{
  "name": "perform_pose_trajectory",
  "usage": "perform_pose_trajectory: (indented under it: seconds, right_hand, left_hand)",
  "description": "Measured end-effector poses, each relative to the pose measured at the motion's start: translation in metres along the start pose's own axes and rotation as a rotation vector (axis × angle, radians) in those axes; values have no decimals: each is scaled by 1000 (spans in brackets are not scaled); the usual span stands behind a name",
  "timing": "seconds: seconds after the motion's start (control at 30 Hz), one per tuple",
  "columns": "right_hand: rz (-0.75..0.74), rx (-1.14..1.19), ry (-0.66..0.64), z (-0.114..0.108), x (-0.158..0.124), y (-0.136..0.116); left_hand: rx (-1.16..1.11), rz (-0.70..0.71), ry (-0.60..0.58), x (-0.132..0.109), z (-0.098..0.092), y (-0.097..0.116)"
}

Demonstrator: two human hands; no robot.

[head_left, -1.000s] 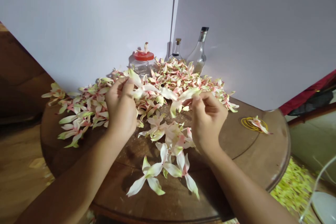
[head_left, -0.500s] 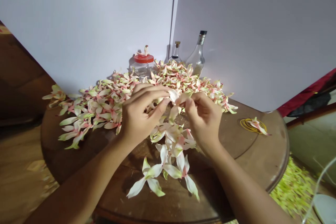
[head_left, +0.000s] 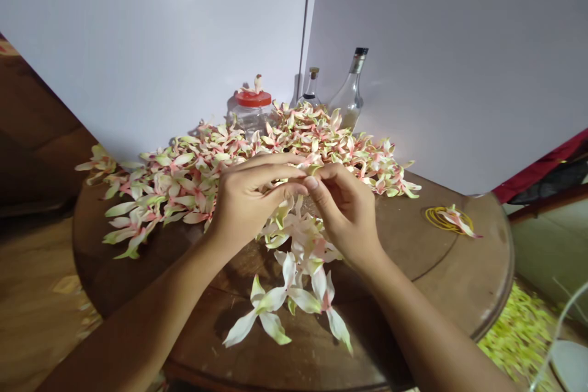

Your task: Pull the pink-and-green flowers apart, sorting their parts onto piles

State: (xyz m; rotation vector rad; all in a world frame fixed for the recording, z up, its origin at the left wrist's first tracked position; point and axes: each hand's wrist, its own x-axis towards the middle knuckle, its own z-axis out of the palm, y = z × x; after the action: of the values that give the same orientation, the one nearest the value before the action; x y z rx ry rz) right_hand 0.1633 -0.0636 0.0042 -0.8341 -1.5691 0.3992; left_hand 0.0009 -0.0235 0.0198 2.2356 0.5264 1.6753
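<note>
My left hand (head_left: 245, 199) and my right hand (head_left: 344, 208) meet fingertip to fingertip above the middle of a round brown wooden table (head_left: 441, 269). Both are closed in a pinch on a white-and-pink flower whose petals barely show between the fingers. A short string of joined flowers (head_left: 294, 282) hangs from the hands down toward me and lies on the table. Behind the hands a wide heap of loose pink, white and green flowers (head_left: 193, 171) covers the far half of the table.
A clear jar with a red lid (head_left: 250, 110) and two glass bottles (head_left: 351, 89) stand at the back by the white wall. Yellow rubber bands (head_left: 441, 217) with one flower lie at the right. Yellow-green scraps (head_left: 519, 327) litter the floor at the right.
My left hand came from the left with a flower and joined the right hand at the centre; the fingertips now touch and the petals are mostly covered.
</note>
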Motion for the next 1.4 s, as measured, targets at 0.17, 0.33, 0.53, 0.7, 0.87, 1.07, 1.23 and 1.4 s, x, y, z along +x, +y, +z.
perform_pose_trajectory:
  seconds: [0.17,0.33,0.53,0.7,0.87,1.07,1.23,1.4]
  right_hand:
    - [-1,12,2,0,1,2]
    - [10,37,17,0,0,3]
    - [110,171,46,2,2,-2]
    - [201,289,39,4,5,-4]
    - [204,288,77,4,4,-1]
    - [193,313,82,4,6,-1]
    - [190,328,84,3,7,0]
    - [204,350,73,2,6,3]
  left_hand:
    - [-184,-171,-2,-1,0,-2]
    - [-203,-217,-8,0,2,0]
    - [-14,-65,-31,-2,1,3]
    - [231,153,-44,-1,1,5]
    - [455,194,-22,0,1,5]
    - [473,223,-32,0,1,3]
    - [322,191,-10,2,-1,1]
    - [126,43,-1,2,-3,0]
